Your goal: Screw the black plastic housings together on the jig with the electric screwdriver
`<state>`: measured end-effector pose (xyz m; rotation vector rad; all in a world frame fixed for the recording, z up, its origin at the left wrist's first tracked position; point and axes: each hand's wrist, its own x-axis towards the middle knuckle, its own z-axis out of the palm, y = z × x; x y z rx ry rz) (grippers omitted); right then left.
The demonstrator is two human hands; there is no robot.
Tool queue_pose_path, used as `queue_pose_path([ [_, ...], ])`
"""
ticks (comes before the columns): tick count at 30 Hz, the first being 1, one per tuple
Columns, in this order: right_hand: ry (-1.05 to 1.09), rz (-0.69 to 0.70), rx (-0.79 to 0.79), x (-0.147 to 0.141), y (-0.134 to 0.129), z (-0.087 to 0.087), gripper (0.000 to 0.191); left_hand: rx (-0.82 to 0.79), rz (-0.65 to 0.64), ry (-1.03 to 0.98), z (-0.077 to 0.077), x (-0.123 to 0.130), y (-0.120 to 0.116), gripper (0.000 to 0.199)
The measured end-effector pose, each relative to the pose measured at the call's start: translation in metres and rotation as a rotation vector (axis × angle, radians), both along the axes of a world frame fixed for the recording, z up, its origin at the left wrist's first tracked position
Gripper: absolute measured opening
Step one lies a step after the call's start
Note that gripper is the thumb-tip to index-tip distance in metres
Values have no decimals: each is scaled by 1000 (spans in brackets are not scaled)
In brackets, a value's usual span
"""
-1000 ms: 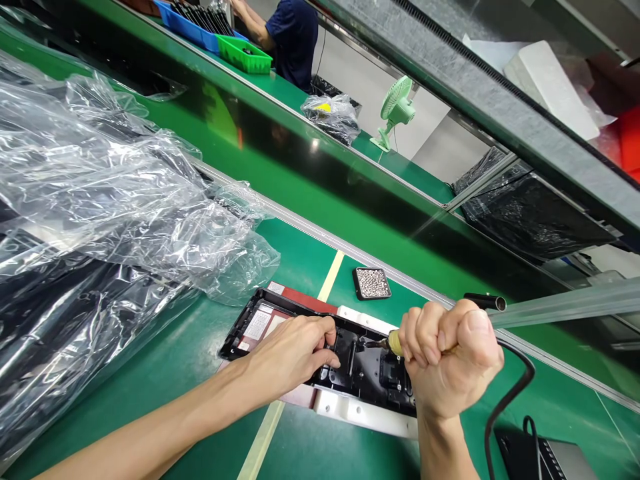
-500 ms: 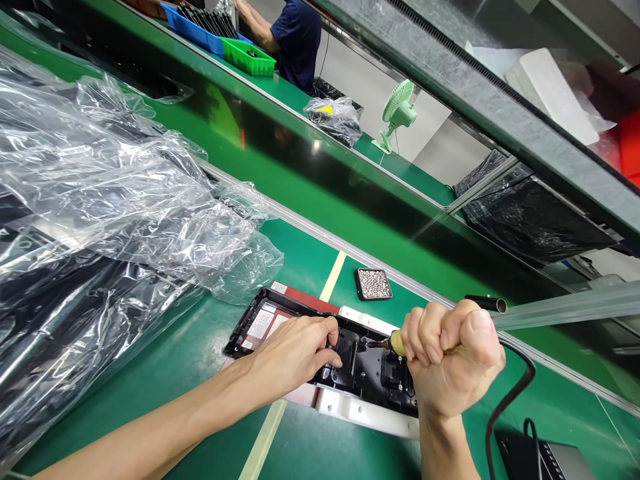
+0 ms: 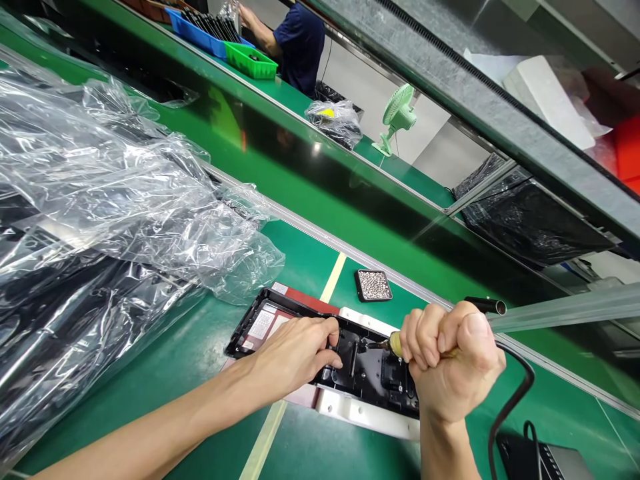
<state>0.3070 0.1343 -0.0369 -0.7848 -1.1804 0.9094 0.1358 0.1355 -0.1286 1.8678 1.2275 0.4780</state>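
Note:
A long black plastic housing [image 3: 345,373] lies in a fixture with white side blocks [image 3: 367,413] and a reddish-brown base. My right hand [image 3: 453,360] is wrapped in a fist round the yellow handle of a soldering iron [image 3: 395,343]. Its metal tip points left and down into the housing, near a small post. Over the housing's middle is my left hand [image 3: 305,343], palm down, with thumb and forefinger curled and a gap between them. Its other fingers are hidden, so I cannot see what they hold, if anything. A small black tray [image 3: 374,285] of tiny metal pieces sits just beyond the housing.
Plastic-wrapped dark parts [image 3: 125,200] are heaped on the left. A black cable [image 3: 510,393] loops at the right. A metal shelf [image 3: 450,80] hangs overhead. Across the divider are a co-worker [image 3: 300,47], blue and green baskets [image 3: 250,61] and a green fan [image 3: 399,113].
Almost nothing differs. The camera view has shifted very slightly; both hands and the soldering iron keep their places at the housing.

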Motion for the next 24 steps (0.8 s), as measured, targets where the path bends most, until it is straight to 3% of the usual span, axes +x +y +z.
queue_pose_path([
  [5, -18, 107, -2, 6, 0, 1, 37, 0, 4, 10, 0, 0, 1, 14],
  [10, -103, 419, 29, 24, 5, 3, 33, 21, -1, 11, -2, 0, 1, 14],
  [13, -124, 499, 47, 29, 7, 3, 31, 20, 1, 11, -2, 0, 1, 14],
  [18, -52, 285, 46, 31, 8, 10, 37, 6, -10, 6, 0, 0, 1, 12],
  [24, -38, -112, 135, 42, 0, 37, 36, -21, -7, 28, 1, 0, 1, 14],
])
